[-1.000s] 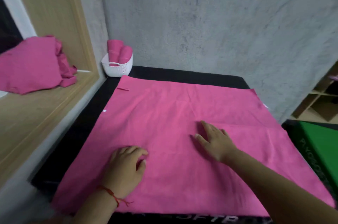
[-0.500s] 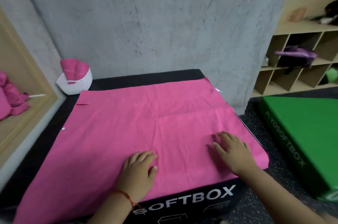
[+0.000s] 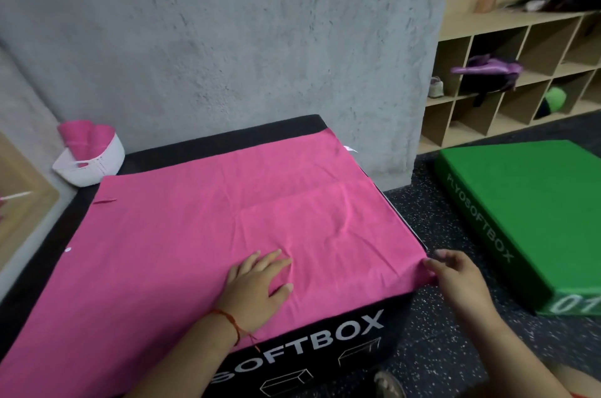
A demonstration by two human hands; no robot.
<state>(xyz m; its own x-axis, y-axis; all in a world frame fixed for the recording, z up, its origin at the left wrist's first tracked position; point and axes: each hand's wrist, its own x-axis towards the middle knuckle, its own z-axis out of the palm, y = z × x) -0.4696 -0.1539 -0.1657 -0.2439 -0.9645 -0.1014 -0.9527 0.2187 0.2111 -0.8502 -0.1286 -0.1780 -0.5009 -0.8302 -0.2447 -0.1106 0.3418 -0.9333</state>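
Right grip (image 3: 458, 284) pinches creased pink cloth (image 3: 227, 218) corner; left grip (image 3: 257, 290) (flat) presses it.

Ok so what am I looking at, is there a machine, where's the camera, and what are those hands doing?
No machine here: these are a person's two bare hands, filmed by one camera worn on the head, looking forward and down. A pink cloth lies spread on a black box. The left hand rests flat on the cloth; the right hand pinches its near right corner. A white basket of rolled pink cloths sits at the box's back left; a green box lies on the floor.
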